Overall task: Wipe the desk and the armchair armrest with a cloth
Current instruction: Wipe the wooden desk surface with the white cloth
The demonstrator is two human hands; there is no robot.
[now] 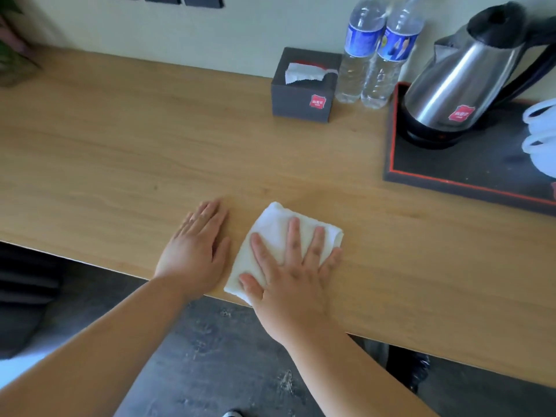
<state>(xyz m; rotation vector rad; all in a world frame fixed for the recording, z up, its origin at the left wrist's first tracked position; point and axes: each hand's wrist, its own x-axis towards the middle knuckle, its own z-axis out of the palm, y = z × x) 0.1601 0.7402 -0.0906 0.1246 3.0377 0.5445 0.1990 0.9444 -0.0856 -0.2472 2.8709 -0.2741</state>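
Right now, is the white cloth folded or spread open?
Folded: the white cloth forms a compact square with thick, doubled edges, pressed on the wooden desk under the right hand.

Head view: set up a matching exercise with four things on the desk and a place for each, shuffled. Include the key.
Things:
1. cloth
2. tissue box
3. kettle
4. water bottles

Places:
A. standing on the black tray
B. flat under the right hand, at the desk's front edge
C. between tissue box and kettle
D. just left of the water bottles

Pairs: 1-B, 2-D, 3-A, 4-C
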